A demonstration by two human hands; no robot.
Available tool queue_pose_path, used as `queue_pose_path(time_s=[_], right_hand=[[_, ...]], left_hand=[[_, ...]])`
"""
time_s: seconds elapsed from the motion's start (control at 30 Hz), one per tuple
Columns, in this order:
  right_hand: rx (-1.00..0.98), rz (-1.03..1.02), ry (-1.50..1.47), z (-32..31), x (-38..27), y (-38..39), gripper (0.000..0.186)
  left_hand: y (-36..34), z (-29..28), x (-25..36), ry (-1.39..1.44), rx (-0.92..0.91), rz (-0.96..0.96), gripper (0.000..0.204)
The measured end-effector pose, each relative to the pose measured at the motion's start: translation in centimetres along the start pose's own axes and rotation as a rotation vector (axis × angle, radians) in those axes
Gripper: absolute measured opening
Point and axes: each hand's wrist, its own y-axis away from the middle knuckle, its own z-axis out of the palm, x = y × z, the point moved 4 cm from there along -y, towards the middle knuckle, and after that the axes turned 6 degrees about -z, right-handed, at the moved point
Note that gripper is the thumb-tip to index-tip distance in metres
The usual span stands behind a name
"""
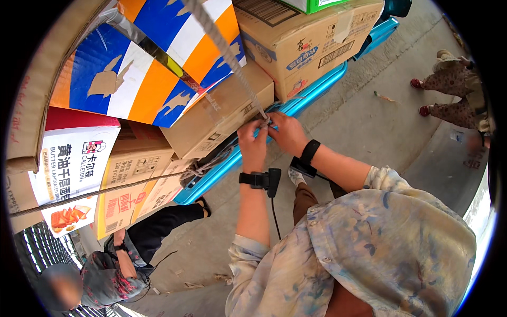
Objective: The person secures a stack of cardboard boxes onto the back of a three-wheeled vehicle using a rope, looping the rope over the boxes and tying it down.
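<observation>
A pale rope comes down across the stacked cartons and ends in a small bunched part between my fingers. My left hand pinches this rope from the left. My right hand closes on the same spot, its fingertips meeting those of the left. Both hands are just above a shiny turquoise rail, beside the corner of a plain brown carton. The fingers cover much of the bunched part, so I cannot tell whether it is a knot or a loop. Each wrist wears a black strap.
A striped blue, orange and white carton tops the load, beside a large brown carton. Another rope crosses the white carton to a knot at the rail. A co-worker is lower left; another person stands right.
</observation>
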Motion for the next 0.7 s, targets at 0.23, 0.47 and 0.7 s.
queue_pose_path(time_s=[0.23,0.47,0.7], right_hand=[[-0.138,-0.013,0.248,0.3,-0.4,-0.7,0.015],[-0.308,-0.001,0.498,1.0,1.3,-0.2,0.011],[-0.422,0.031,0.614,0.8,0.1,-0.2,0.013]], left_hand=[[0.1,0.1,-0.4,0.261,-0.05,-0.183,0.019],[2.5,0.5,-3.9,1.044,0.241,-0.545,0.028],[-0.9,2.2,-4.7,0.855,-0.113,-0.586,0.028]])
